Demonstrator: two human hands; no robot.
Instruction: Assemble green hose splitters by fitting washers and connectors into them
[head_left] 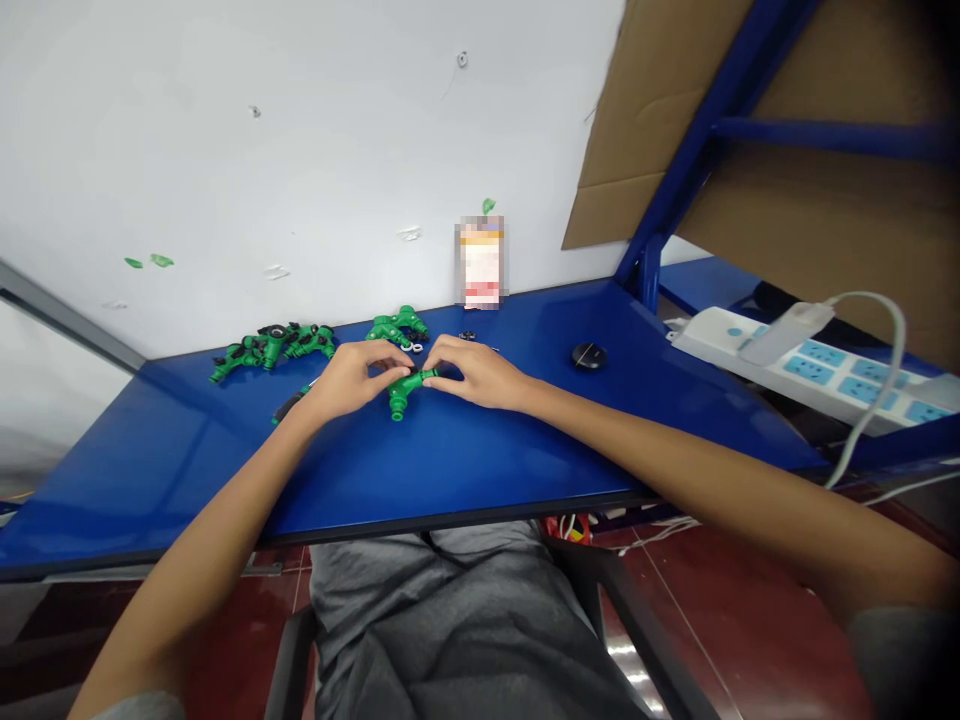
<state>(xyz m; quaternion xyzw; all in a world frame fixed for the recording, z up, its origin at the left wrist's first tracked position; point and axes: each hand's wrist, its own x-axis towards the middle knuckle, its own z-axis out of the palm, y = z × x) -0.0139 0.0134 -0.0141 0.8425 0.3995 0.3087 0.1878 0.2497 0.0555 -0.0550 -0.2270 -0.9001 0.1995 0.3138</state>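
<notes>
A green plastic hose connector (405, 390) lies between my two hands on the blue table (465, 460). My left hand (356, 375) pinches its left side with curled fingers. From the right, my right hand (472, 370) grips the other end, fingers closed on it. Behind my hands sit more green connectors (397, 325), and another bunch (274, 345) lies further left. Small white and black rings (411, 347) rest just beyond my fingers.
A black round piece (589, 355) lies on the table to the right. A blurred small packet (481, 262) stands against the white wall. A white power strip (810, 365) with a plugged cable sits on the right shelf under cardboard (825, 150) and a blue frame.
</notes>
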